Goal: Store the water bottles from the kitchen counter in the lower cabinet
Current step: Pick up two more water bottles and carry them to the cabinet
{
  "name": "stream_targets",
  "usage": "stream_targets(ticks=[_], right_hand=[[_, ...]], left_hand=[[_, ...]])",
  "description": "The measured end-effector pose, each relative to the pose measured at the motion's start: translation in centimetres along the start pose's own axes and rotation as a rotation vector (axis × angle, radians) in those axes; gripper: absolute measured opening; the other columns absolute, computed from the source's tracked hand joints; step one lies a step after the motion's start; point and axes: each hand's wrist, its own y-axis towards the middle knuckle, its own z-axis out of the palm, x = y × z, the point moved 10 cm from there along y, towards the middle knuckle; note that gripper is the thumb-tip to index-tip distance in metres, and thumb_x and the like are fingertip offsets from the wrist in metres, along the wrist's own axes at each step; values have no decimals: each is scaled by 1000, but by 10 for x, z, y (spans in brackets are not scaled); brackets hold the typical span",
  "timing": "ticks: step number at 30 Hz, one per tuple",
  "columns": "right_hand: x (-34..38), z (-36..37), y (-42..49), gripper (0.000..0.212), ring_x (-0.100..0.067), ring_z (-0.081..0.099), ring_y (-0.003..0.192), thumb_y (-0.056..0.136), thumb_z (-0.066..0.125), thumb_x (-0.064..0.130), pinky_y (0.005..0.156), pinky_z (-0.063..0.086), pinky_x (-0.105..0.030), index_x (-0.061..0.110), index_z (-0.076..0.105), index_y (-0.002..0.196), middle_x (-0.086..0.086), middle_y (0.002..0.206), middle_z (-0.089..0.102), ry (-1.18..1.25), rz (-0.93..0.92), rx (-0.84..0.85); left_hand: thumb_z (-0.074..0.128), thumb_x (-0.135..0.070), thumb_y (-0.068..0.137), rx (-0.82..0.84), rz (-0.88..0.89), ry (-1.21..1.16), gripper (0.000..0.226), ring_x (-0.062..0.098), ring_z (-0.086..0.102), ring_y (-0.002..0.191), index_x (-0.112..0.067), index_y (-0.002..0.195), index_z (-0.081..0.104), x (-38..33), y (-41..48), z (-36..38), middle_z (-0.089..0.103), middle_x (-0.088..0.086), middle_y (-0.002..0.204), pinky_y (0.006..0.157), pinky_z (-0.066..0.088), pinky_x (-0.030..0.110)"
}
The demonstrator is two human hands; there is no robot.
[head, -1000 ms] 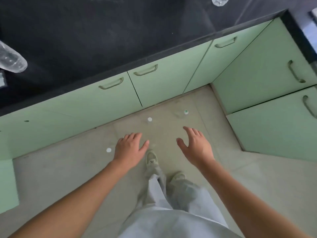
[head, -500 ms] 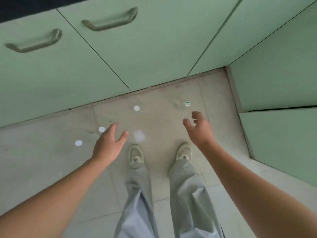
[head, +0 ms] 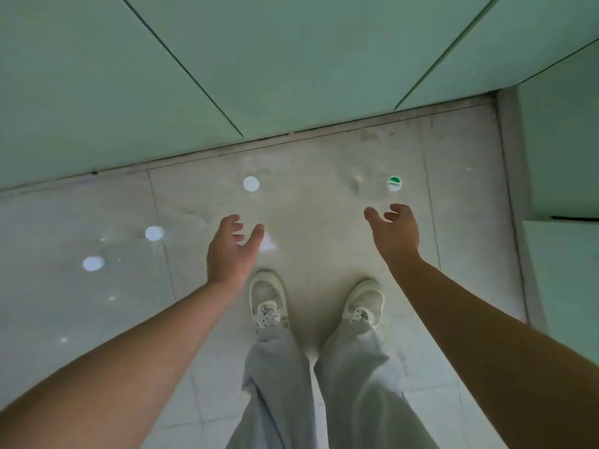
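L hand (head: 231, 251), R hand (head: 397, 233) over floor (head: 324, 222)

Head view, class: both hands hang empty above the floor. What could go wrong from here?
1. The white caps seem to top clear bottles that are hard to see; the left hand could tip the pale cap beside its thumb.
2. The green-marked cap stands near the shut cabinet door; swinging that door open might knock it over.
3. A step forward by the left shoe could kick one.
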Motion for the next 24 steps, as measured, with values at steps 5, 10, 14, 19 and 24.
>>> stream_targets(ticks=[5, 10, 14, 19, 24], right_hand=[[-23, 36, 58, 85, -20, 60, 114, 78, 81, 46, 91, 48, -34, 15, 39, 145, -1, 135, 56, 170, 43, -115], [-38, 50, 95, 72, -14, 57, 103, 75, 84, 41, 83, 43, -28, 20, 48, 134, 6, 120, 59, 321, 30, -243], [-37, 50, 114, 69, -15, 63, 102, 69, 86, 39, 85, 48, -29, 25, 53, 128, 6, 116, 64, 326, -41, -290], [-33, 46, 111, 61, -12, 65, 95, 68, 87, 36, 72, 45, -17, 25, 59, 121, 9, 105, 67, 314, -72, -260], [-33, 37, 57, 60, -12, 66, 94, 67, 86, 42, 77, 51, -24, 27, 60, 118, 9, 104, 68, 230, -100, -170]], left_hand=[[74, -56, 83, -99, -83, -127, 79, 16, 61, 112, -22, 146, 41, 10, 58, 42, 56, -4, 133, 89, 44, 31], [79, -55, 79, -166, -79, -153, 72, 20, 61, 116, -20, 135, 50, 17, 104, 73, 59, -4, 122, 92, 44, 32], [80, -48, 80, -239, -50, -201, 73, 14, 54, 119, -20, 140, 49, 11, 117, 81, 59, -6, 129, 99, 39, 28], [82, -47, 76, -245, -23, -152, 61, 13, 64, 104, -20, 127, 62, 19, 113, 70, 69, -7, 114, 93, 47, 31], [83, -40, 79, -155, 30, -76, 44, 12, 63, 95, -20, 113, 66, 7, 70, 40, 68, -9, 101, 75, 42, 15]])
